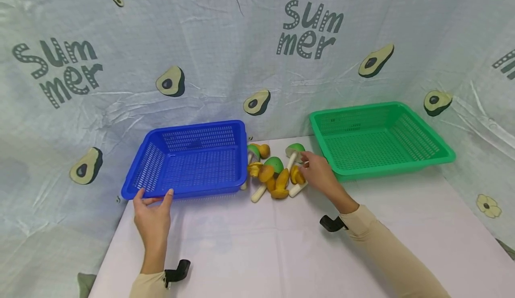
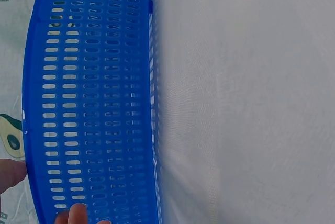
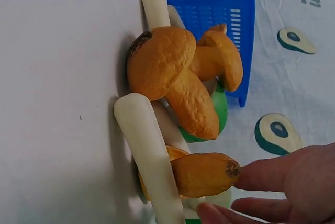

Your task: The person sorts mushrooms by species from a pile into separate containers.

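Observation:
My left hand [image 1: 153, 219] is at the front left of a blue plastic basket [image 1: 219, 189], holding its rim, with one finger over the edge and other fingertips [image 2: 78, 213] against the slotted outer wall. My right hand [image 1: 319, 172] reaches down over a pile of toy mushrooms. Its spread fingertips are right at a green-capped mushroom [image 1: 295, 147] and at the stem end of an orange mushroom [image 3: 204, 175]; a gap shows between the fingers. A white stem [image 3: 149, 150] lies in front of that orange mushroom. Another orange mushroom [image 3: 162, 56] lies further along the pile.
On the right stands a green plastic basket [image 1: 386, 170] with nothing in it. The mushrooms lie between the two baskets, several of them orange and others green-capped with white stems. A patterned cloth [image 1: 217, 56] hangs behind the white-covered table [image 1: 249, 249].

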`<state>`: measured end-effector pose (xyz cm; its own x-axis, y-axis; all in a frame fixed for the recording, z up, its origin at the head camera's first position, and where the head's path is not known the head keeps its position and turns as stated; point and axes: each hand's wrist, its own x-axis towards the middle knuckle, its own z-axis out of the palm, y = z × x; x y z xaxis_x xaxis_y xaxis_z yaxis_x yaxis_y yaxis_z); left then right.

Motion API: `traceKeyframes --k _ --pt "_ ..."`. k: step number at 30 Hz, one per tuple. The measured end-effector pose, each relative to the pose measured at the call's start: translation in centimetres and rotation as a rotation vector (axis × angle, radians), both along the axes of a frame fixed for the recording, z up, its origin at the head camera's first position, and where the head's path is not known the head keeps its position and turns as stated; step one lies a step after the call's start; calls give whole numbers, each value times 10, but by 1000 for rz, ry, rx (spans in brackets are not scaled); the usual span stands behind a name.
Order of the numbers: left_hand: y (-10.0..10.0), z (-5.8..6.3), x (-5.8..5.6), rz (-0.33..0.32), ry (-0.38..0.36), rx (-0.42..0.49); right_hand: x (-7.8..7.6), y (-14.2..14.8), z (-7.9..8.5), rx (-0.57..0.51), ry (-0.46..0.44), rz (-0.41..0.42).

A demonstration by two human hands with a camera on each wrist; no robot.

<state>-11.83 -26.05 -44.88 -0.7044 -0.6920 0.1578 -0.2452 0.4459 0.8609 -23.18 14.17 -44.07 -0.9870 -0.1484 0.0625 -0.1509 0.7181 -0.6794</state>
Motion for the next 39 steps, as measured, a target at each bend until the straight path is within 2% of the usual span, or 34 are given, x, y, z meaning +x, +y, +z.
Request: traceKeyframes --k 7,12,15,21,24,28,31,34,39 --pt "1 0 0 3 1 -11 -9 3 -3 69 -138 27" --pt "0 0 0 -1 20 -14 -13 1 0 88 -270 84" --pt "0 0 -1 -2 12 -12 -12 0 0 104 -312 107" --pt "0 -1 0 -12 9 0 -9 0 0 123 -289 115" --pt "0 0 0 -12 12 5 -9 0 0 142 -266 157" --pt "0 0 1 -8 3 7 -10 -2 -1 261 -225 227" --pt "0 0 1 -8 2 8 -9 -5 2 324 -216 240" --pt "0 -1 0 -9 5 6 -8 -5 4 304 -218 225" --pt "0 -2 0 -12 5 7 -6 0 0 171 -193 228"
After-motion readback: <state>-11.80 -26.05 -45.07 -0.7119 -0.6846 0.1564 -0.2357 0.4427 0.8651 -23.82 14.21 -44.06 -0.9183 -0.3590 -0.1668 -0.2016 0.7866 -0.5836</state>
